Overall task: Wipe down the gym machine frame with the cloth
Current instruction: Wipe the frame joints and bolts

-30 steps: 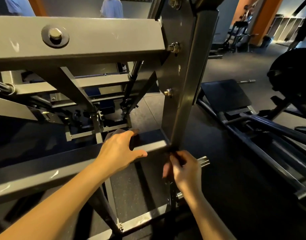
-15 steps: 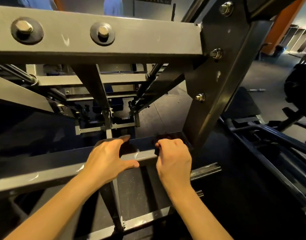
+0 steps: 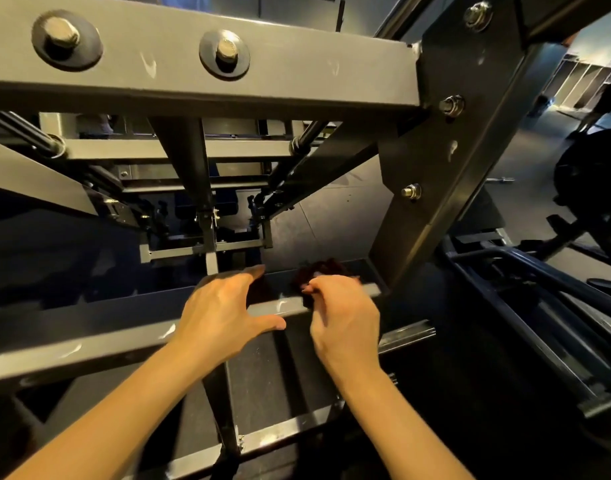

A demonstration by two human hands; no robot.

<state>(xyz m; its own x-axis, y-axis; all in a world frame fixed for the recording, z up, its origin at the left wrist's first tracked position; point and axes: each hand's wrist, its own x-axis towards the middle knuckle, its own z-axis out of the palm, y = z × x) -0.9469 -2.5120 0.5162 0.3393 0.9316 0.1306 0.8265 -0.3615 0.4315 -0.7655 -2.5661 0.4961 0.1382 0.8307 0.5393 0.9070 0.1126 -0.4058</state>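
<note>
1. Across the upper left, a grey upper beam [image 3: 297,74] of the gym machine frame runs level, with two large bolts [image 3: 67,38] set in black washers.
2. Lower left, a grey crossbar [image 3: 72,337] slants up toward the right.
3. On that crossbar rests the left hand [image 3: 221,313], fingers spread and nearly straight, thumb stretched along the near edge, holding nothing.
4. Just right of it, the dark cloth [image 3: 326,268] lies bunched on the crossbar's top, near where the bar meets the upright.
5. Fingers of the right hand [image 3: 342,323] are curled round the cloth, gripping it against the bar.
6. Right of both hands, a dark upright post [image 3: 432,188] leans, bolted to the upper beam.
7. At far right, another machine's dark rails [image 3: 539,306] sit on the floor.
</note>
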